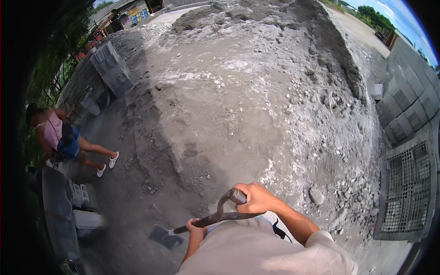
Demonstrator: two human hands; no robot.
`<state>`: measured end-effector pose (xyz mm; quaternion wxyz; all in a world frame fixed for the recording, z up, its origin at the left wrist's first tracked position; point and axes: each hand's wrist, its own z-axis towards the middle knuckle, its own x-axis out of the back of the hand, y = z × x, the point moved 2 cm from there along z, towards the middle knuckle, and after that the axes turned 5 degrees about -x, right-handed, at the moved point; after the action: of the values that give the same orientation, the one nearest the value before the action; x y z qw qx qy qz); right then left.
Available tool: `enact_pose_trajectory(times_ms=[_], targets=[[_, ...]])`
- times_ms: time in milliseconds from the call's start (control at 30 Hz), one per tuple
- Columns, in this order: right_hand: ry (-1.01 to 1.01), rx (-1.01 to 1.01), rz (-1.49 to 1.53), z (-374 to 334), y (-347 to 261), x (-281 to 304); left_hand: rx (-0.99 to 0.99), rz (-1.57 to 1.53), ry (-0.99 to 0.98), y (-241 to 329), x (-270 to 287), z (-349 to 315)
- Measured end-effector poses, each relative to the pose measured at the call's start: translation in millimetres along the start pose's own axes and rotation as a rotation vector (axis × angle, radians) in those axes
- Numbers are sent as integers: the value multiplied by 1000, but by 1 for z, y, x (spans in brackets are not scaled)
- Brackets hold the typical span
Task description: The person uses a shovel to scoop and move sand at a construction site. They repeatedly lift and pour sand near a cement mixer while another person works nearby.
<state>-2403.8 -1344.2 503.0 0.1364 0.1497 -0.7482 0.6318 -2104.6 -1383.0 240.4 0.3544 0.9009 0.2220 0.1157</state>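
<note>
A shovel (211, 219) with a dark shaft and a D-shaped grip lies slantwise across the front of my body. My right hand (253, 197) is wrapped round the crossbar of its grip. Lower on the shaft, close to the blade, my left hand (196, 228) is closed round it. The grey metal blade (166, 237) points to the left, low over the shaded ground; whether it touches the ground I cannot tell. No load shows clearly on the blade.
A broad mound of grey sand and gravel (229, 105) rises ahead. At the left, a person (57, 130) in a pink top bends beside concrete blocks (87, 220). More blocks are stacked far left (111, 68) and right (408, 101). A mesh screen (407, 188) leans at the right.
</note>
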Motion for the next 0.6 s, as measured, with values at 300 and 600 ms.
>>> enact_pose_trajectory(times_ms=[300,600], targets=[[-183,128,-79,18,-5,23,360,-631,165,-5,1,-21],[-264,346,-37,34,-26,14,221,-1013,76,37,15,-6]])
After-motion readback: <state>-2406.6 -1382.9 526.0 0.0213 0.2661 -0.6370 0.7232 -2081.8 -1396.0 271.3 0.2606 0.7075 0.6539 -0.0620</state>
